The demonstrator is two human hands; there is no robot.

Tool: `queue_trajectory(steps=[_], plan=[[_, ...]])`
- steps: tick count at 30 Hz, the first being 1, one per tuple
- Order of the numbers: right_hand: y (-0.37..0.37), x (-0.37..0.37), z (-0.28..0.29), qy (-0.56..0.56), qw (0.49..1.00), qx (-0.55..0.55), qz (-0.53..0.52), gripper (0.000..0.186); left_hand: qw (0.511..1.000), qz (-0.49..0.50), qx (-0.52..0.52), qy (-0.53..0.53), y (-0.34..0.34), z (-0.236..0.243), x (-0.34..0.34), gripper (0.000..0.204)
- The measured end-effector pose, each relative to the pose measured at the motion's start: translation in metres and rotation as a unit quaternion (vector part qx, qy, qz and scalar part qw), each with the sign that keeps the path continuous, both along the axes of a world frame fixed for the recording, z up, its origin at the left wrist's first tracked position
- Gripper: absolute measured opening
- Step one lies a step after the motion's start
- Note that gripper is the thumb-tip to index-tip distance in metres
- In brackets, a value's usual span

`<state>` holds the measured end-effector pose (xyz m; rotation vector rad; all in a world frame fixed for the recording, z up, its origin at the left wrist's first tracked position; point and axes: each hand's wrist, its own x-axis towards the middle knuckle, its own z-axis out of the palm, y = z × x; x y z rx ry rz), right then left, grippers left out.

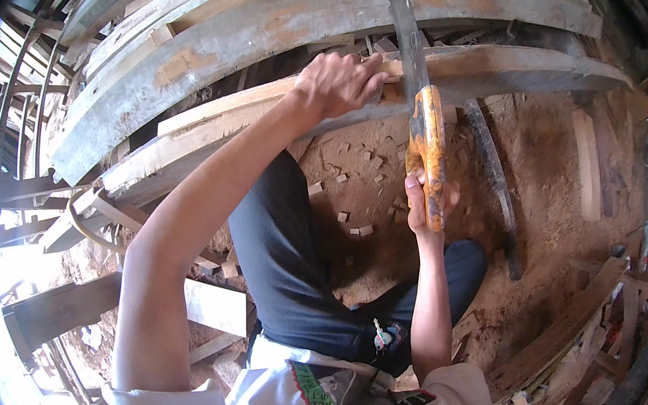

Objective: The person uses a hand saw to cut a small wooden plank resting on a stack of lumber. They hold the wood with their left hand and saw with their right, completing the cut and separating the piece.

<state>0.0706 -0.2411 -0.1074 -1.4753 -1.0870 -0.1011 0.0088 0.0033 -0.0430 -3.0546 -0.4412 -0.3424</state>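
Observation:
My right hand (419, 203) is closed round the orange, worn handle of a handsaw (407, 26). Its dark blade points away from me and crosses a pale wooden strip (247, 101) lying along a thick plank (196, 149). Just left of the blade, my left hand (338, 83) presses down on the strip with its fingers curled over it. The saw's teeth and the cut itself are too small to make out.
Long, heavy boards (278, 26) lie stacked beyond the plank. Small wood offcuts (342, 217) are scattered on the brown dirt floor (539, 176). A dark narrow bar (498, 189) lies to the right. Scrap timber (566, 326) is piled at the lower right.

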Motion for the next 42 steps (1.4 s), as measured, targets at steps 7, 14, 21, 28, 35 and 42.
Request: queue_trajectory(steps=[7,14,21,28,35,42], plan=[[-0.035,-0.018,-0.042,-0.002,0.998,-0.054,0.029,0.013,0.996,0.019,-0.068,0.053,-0.001,0.011,0.004,0.050],[-0.083,-0.059,-0.058,0.017,0.996,-0.091,-0.020,0.015,0.994,0.026,-0.090,0.055,-0.004,0.014,0.003,0.048],[-0.072,-0.051,-0.034,0.024,1.000,0.008,-0.001,0.014,0.997,0.001,-0.067,-0.028,-0.002,0.007,0.000,0.051],[-0.045,-0.023,-0.033,0.008,0.999,-0.017,-0.037,0.019,0.997,0.014,-0.080,0.014,0.000,0.007,0.001,0.054],[-0.017,-0.015,-0.039,0.023,0.999,0.038,-0.010,0.021,0.995,0.031,-0.084,0.048,-0.004,0.015,0.001,0.055],[-0.006,-0.010,-0.035,0.032,0.998,0.041,0.020,0.020,0.998,0.019,-0.059,0.012,-0.003,0.010,-0.001,0.054]])
